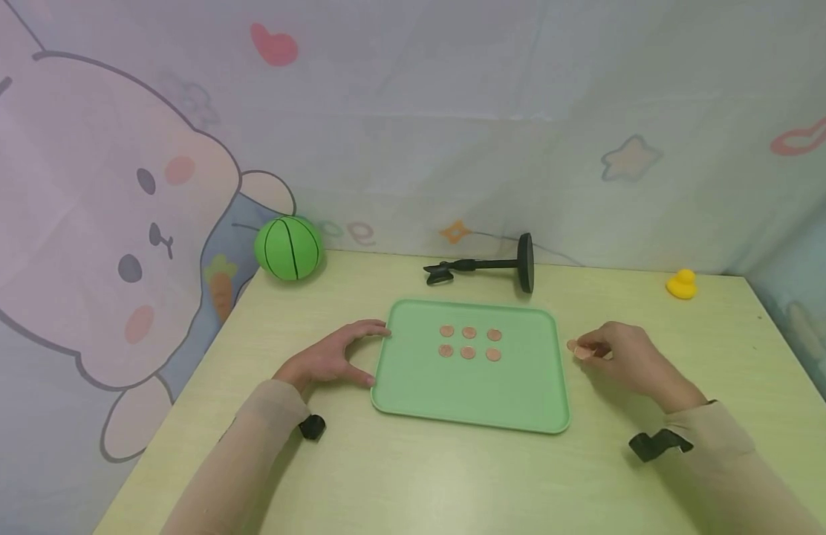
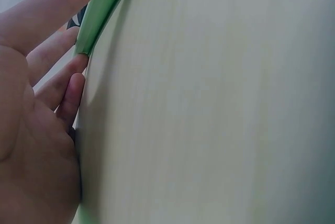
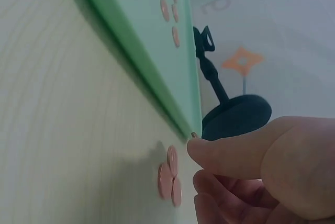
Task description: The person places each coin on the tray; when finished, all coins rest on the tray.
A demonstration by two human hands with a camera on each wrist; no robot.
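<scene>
Several copper coins [image 1: 468,352] lie in two rows on a light green tray [image 1: 520,401]. My left hand [image 1: 329,358] touches the tray's left rim, its thumb and fingers spread apart along that edge. Beyond the tray's right side, my right hand [image 1: 623,357] is low over the table. In the right wrist view, its thumb and fingertip pinch a coin [image 3: 193,134], of which only a small edge shows. Three loose coins [image 3: 165,181] lie close together on the table beneath that hand.
Behind the tray a black stand [image 1: 493,264] with a round base lies on its side. A green ball [image 1: 289,248] sits at the back left corner, and a yellow rubber duck [image 1: 683,284] at the back right. A printed cloth [image 1: 413,148] hangs behind the table.
</scene>
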